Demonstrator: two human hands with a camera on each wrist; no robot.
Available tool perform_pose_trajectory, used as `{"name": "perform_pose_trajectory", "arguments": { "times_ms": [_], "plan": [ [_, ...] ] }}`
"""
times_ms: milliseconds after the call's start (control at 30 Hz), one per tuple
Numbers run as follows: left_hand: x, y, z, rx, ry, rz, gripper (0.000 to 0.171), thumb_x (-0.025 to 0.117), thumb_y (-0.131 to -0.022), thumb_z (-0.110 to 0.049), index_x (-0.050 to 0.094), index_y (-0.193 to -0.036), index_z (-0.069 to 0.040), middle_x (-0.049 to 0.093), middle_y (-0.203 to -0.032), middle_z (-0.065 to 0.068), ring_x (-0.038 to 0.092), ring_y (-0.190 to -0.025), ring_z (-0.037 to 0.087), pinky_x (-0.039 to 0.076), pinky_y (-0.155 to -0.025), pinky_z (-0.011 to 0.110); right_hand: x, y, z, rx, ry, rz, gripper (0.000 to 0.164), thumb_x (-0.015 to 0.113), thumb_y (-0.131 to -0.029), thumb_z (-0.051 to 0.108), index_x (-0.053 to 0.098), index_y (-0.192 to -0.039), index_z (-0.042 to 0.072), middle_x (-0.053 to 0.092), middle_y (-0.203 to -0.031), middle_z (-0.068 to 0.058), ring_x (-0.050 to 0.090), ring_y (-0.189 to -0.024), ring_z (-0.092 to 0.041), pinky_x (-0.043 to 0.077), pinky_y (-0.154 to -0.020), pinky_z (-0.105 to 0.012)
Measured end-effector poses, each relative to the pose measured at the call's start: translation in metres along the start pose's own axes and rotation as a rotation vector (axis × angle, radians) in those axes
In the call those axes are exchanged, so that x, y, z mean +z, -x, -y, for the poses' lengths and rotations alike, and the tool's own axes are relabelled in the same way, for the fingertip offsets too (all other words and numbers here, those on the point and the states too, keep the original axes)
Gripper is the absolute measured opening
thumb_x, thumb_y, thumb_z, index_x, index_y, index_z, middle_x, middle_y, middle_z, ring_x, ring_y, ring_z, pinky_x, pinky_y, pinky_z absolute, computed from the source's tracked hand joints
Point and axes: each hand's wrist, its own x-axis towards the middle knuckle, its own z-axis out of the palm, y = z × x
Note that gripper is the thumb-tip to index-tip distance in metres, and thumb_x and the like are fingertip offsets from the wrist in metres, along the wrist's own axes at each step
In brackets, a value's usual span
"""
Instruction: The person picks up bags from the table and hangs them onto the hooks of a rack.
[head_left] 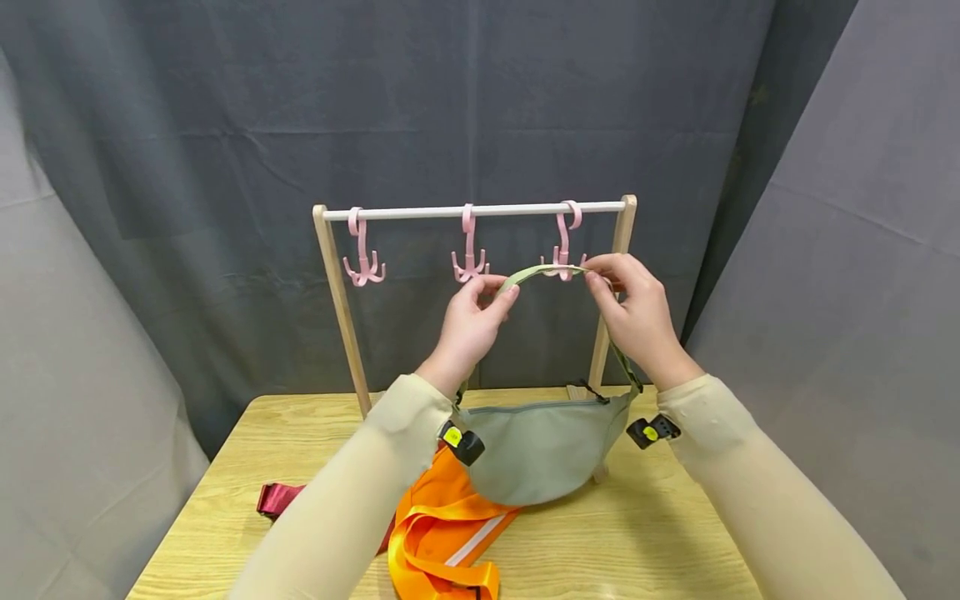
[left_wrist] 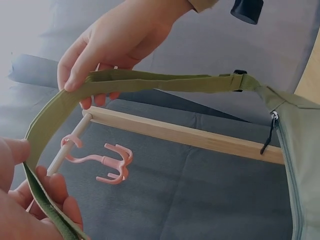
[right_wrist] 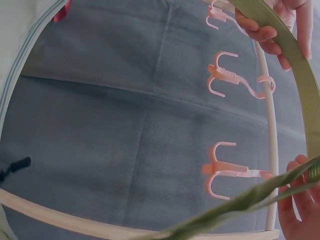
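Note:
A grey-green waist bag (head_left: pixel 543 450) hangs by its olive strap (head_left: pixel 546 270) in front of the rack, its lower edge over an orange bag. My left hand (head_left: pixel 472 321) pinches the strap between thumb and fingers at the left of its arch. At the right end of the arch, my right hand (head_left: pixel 633 304) pinches the same strap. In the head view the strap between the hands overlaps the right-hand pink hook (head_left: pixel 564 242). The left wrist view shows the strap (left_wrist: pixel 165 84) running from the fingers to a black buckle beside the bag's zipper.
A wooden rack with a white rail (head_left: pixel 412 213) stands on the table (head_left: pixel 675 517). Two more pink hooks, one left (head_left: pixel 363 250) and one in the middle (head_left: pixel 469 246), hang there. The orange bag (head_left: pixel 442 492) and a red strap (head_left: pixel 279 498) lie in front.

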Motion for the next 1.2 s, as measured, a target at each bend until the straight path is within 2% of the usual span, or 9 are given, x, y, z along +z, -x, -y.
{"name": "perform_pose_trajectory", "arguments": {
  "times_ms": [267, 433, 800, 1200],
  "plan": [
    [0.010, -0.005, 0.003, -0.067, 0.075, -0.009, 0.029, 0.068, -0.101, -0.018, 0.067, -0.124, -0.001, 0.063, -0.107, 0.009, 0.059, -0.081, 0.013, 0.052, -0.080, 0.025, 0.007, -0.002, -0.006, 0.033, -0.047, -0.075, 0.017, 0.061, -0.104, 0.014, 0.070, -0.116, 0.005, 0.068, -0.118, -0.012, 0.056, -0.097, -0.008, 0.045, -0.084, -0.017],
    [0.014, -0.006, 0.003, -0.107, 0.128, -0.007, 0.030, 0.068, -0.101, -0.018, 0.067, -0.126, -0.001, 0.061, -0.105, 0.006, 0.058, -0.080, 0.014, 0.052, -0.083, 0.026, 0.012, -0.004, -0.012, 0.081, -0.088, -0.104, 0.018, 0.060, -0.105, 0.015, 0.069, -0.117, 0.005, 0.068, -0.115, -0.011, 0.055, -0.095, 0.000, 0.045, -0.083, -0.018],
    [0.022, -0.013, 0.006, -0.153, 0.168, -0.022, 0.031, 0.069, -0.100, -0.019, 0.067, -0.126, -0.002, 0.060, -0.102, 0.002, 0.056, -0.077, 0.011, 0.052, -0.082, 0.024, 0.018, -0.005, -0.026, 0.141, -0.120, -0.113, 0.021, 0.059, -0.106, 0.018, 0.069, -0.117, 0.005, 0.068, -0.112, -0.012, 0.056, -0.092, -0.001, 0.044, -0.081, -0.017],
    [0.033, -0.022, 0.013, -0.168, 0.170, -0.034, 0.030, 0.070, -0.100, -0.021, 0.068, -0.124, -0.003, 0.058, -0.097, 0.000, 0.056, -0.077, 0.011, 0.053, -0.081, 0.026, 0.021, -0.005, -0.038, 0.211, -0.127, -0.115, 0.023, 0.058, -0.106, 0.022, 0.070, -0.119, 0.006, 0.071, -0.112, -0.012, 0.056, -0.089, -0.004, 0.043, -0.077, -0.018]
  ]
}}
